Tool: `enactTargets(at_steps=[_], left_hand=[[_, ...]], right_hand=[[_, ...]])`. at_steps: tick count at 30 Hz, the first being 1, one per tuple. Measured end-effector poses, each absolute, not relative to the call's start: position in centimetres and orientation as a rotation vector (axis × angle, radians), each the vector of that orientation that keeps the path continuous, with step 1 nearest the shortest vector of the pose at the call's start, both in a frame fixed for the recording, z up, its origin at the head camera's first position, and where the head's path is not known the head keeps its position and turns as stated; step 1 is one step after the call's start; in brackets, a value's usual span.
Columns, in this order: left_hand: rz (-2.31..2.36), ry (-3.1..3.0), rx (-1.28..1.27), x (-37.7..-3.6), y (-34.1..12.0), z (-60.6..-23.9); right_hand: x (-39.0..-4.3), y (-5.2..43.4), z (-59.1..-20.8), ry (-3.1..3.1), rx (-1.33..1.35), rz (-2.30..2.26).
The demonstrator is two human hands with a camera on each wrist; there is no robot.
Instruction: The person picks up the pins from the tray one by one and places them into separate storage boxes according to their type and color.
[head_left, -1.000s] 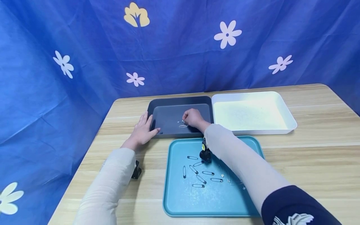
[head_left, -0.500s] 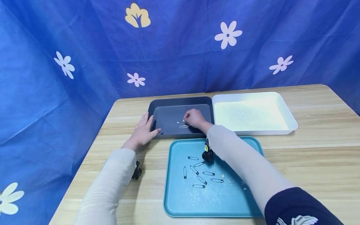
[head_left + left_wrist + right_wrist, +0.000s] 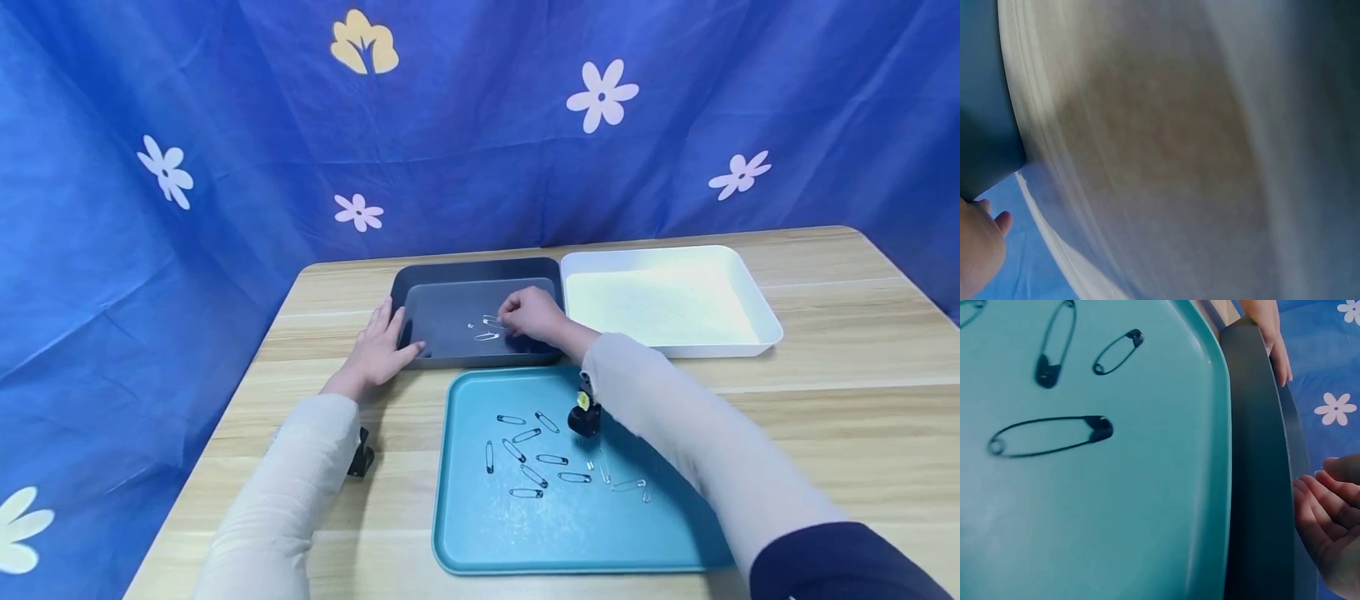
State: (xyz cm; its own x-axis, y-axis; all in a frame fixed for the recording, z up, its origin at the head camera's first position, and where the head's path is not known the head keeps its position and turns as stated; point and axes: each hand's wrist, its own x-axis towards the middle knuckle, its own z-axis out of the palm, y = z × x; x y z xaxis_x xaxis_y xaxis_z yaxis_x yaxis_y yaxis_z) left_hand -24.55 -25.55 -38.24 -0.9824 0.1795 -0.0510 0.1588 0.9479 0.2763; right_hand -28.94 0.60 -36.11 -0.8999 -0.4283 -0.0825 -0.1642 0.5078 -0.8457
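Relaxed, empty right hand [image 3: 1335,525] shows only at the wrist; overhead hides its grip.

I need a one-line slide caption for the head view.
Right hand over silver pins in dark tray; left hand on its edge.

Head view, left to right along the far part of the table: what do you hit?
Left hand resting on the dark tray's left rim → dark tray → silver safety pins in it → right hand over that tray → white tray.
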Motion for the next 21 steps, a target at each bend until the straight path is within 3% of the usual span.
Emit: enactTargets(at_steps=[21], left_hand=[[0.396,3.031,0.265,-24.6,-25.4,-38.2]], right_hand=[[-24.8,5.8,-34.5,2.435,-0.534,-1.275]])
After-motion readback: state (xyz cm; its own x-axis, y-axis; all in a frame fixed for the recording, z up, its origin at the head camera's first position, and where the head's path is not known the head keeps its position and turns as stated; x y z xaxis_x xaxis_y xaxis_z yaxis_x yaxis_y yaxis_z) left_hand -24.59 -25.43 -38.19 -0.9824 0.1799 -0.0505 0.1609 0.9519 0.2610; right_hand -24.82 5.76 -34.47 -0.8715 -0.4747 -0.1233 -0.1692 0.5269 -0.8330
